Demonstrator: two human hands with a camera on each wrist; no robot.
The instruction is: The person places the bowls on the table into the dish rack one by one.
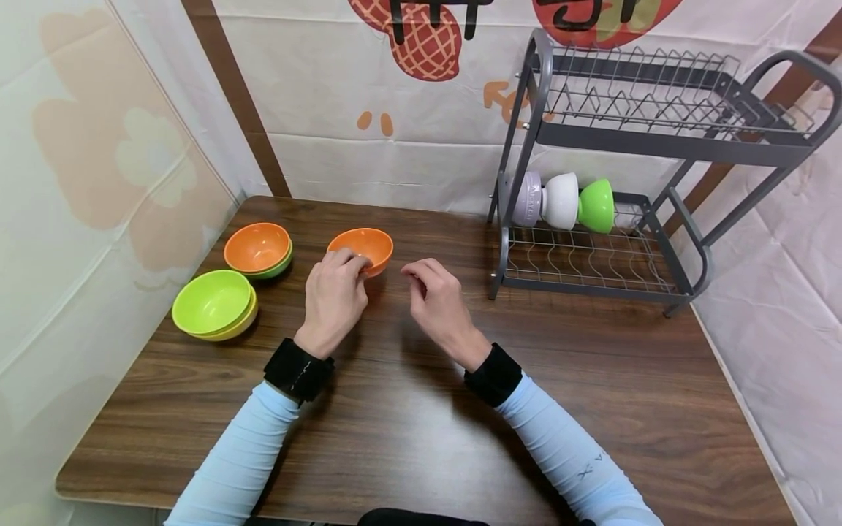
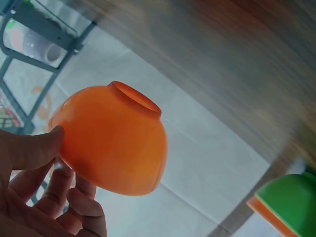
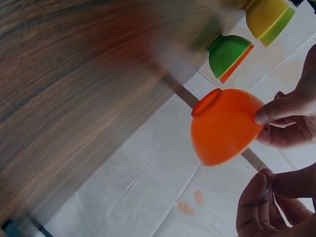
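Observation:
An orange bowl is held by my left hand, its thumb and fingers pinching the near rim. In the left wrist view the orange bowl has its foot ring towards the wooden table, with a gap below it in the right wrist view. My right hand hovers just right of the bowl, apart from it. Its fingers are curled and the thumb meets the fingertips, with nothing between them.
Left on the table, an orange bowl nests in a green bowl; nearer, a lime bowl nests in a yellow one. A two-tier rack at right holds lilac, white and green bowls on their sides.

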